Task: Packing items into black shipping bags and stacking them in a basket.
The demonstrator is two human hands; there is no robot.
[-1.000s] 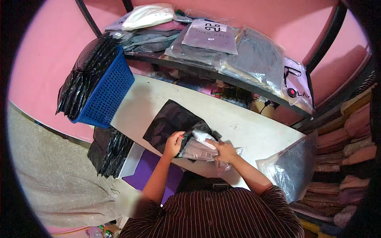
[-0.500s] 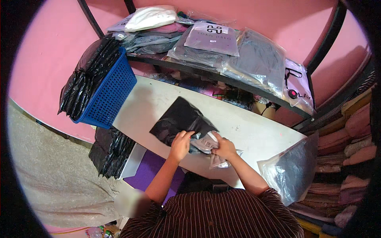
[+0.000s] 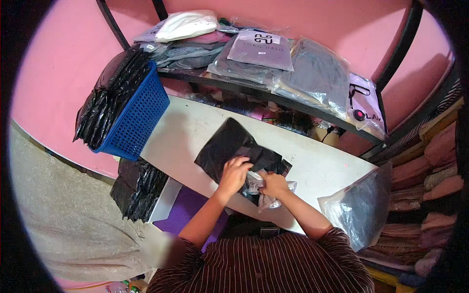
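A black plastic mailing bag [image 3: 222, 146] lies slantwise on the white table, its mouth toward me. My left hand [image 3: 235, 176] is closed on the near edge of that mouth. A clear-wrapped packet [image 3: 254, 183] with a pale printed front sits partly inside the bag. My right hand [image 3: 274, 184] grips the packet at the mouth, fingers curled over it. Crinkled clear plastic sticks out below this hand. The bag hides the packet's far part, and some fingertips are hidden too.
A blue perforated basket [image 3: 134, 115] packed with black bags [image 3: 112, 90] stands at the table's left end. More black bags [image 3: 138, 188] hang below it. Wrapped garments [image 3: 312, 68] fill the rack behind. A clear-bagged item [image 3: 359, 205] leans at the right, beside stacked fabrics [image 3: 410, 195].
The packet has gone deeper into the black bag, and less of its printed front shows. Both the bag and my left hand have shifted slightly right.
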